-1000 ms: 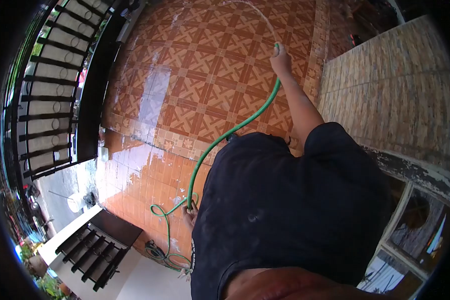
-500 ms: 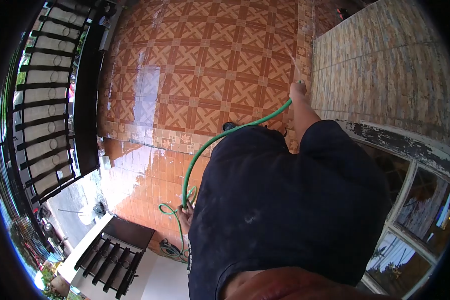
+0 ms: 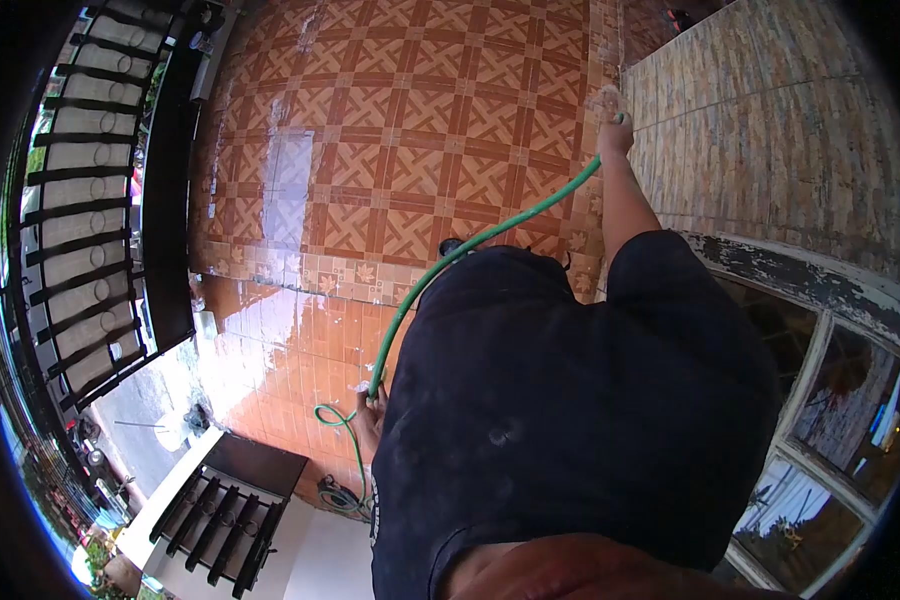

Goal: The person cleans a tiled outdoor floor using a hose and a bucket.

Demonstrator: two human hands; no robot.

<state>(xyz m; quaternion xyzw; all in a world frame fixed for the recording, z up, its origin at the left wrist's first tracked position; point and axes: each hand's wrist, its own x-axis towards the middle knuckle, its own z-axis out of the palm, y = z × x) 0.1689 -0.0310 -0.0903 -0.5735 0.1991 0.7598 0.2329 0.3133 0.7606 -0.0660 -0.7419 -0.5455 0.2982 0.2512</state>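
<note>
A green garden hose [image 3: 515, 221] curves across in front of my body. My right hand [image 3: 615, 136] is closed around it near its outlet end, with the arm stretched toward the tiled wall. Water sprays from that end onto the floor border by the wall's foot. Low at my left side, my left hand [image 3: 368, 420] is wrapped around a farther stretch of the same hose; its fingers are partly hidden. Behind that hand the hose makes a small loop and runs down to the floor.
Patterned floor tiles [image 3: 420, 130] look wet and shiny on the left. A stone-look wall [image 3: 770, 130] and a worn-framed window [image 3: 820, 400] stand at my right. A black railing [image 3: 95, 200] lines the left, and a black gate [image 3: 220, 515] stands at lower left. Coiled hose [image 3: 340, 495] lies behind me.
My right hand has moved forward and slightly right, closer to the wall, carrying the hose end. The spray has shifted with it. My left hand has stayed nearly in place.
</note>
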